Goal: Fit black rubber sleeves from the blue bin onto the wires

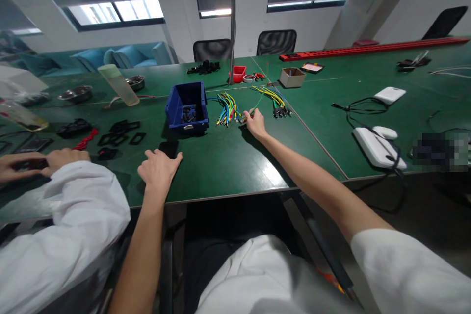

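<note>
My right hand (pixel 256 125) pinches one end of a thin green wire (pixel 262 95), which rises in a curve away from the fingers. Just left of those fingertips lies a loose bundle of blue, yellow and green wires (pixel 228 108) with metal ends. A second bundle of wires (pixel 277 100), with black ends, lies to the right. My left hand (pixel 159 169) rests on the table's near side, thumb spread and holding nothing visible. Beside it is a flat black object (pixel 169 149), partly covered by the hand. A blue bin (pixel 187 125) containing small black parts stands between the hands, farther back.
At the left a co-worker's hands (pixel 64 159) hold something dark, near black frames (pixel 117 132) and a red cord (pixel 86 139). A bottle (pixel 119 86) stands behind. A small cardboard box (pixel 292 77) and red tray (pixel 239 73) are farther back. White devices (pixel 377 147) with cables lie right.
</note>
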A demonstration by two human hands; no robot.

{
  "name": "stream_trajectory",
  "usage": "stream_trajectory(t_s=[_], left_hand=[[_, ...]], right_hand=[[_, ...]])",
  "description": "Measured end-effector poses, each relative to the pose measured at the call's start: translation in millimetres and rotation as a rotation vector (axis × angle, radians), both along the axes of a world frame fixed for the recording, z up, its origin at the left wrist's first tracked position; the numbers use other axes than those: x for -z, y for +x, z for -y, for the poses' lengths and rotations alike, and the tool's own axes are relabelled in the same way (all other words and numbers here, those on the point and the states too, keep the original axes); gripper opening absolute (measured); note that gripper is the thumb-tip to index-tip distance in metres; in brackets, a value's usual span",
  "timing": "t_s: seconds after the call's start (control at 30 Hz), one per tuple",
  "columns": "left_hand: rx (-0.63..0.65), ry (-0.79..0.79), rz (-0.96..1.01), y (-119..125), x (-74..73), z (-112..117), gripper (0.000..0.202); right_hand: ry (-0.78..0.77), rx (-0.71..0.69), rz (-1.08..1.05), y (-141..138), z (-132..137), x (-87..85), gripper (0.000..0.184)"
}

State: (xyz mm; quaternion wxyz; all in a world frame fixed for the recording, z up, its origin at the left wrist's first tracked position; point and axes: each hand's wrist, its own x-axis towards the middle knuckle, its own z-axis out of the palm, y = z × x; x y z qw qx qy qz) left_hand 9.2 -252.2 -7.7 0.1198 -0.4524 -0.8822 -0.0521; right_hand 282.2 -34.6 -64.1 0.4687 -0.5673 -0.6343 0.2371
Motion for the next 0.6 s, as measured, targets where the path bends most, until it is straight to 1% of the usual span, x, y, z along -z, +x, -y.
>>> stream_trajectory(t_s=[0.07, 0.13, 0.27, 0.37, 0.47, 0.53, 0.6], left_hand=[[-0.017, -0.066, 0.025, -8.9, -0.5, 1.0, 0.080], [-0.028, -0.103, 0.042, -11.5, -1.1, -1.0, 0.080], [-0.055, -0.095, 0.035, -8.5, -1.9, -6.2, 0.079], [-0.044, -0.096, 0.033, -10.0, -4.1, -6.0, 0.076], [-0.030, -0.116, 0.056, -13.5, -7.4, -3.7, 0.073], [-0.033, -0.087, 0.054, -9.1, -8.4, -3.2, 0.069], [-0.005, -0.004, 0.030, 5.4, -7.5, -5.3, 0.063]], right_hand=[[0.001, -0.010, -0.034, -0.6, -0.5, 0.5, 0.026], [0.002, -0.018, -0.055, -1.1, -0.3, -0.1, 0.027], [-0.055, -0.017, -0.050, -2.0, 2.5, -4.4, 0.030], [-0.113, -0.028, -0.046, -2.7, 4.4, -8.2, 0.033], [-0.103, -0.032, -0.058, -2.8, 4.0, -9.8, 0.033], [-0.093, -0.035, -0.071, -2.7, 2.8, -9.7, 0.033], [-0.109, -0.034, -0.067, -2.9, 1.6, -9.5, 0.034]])
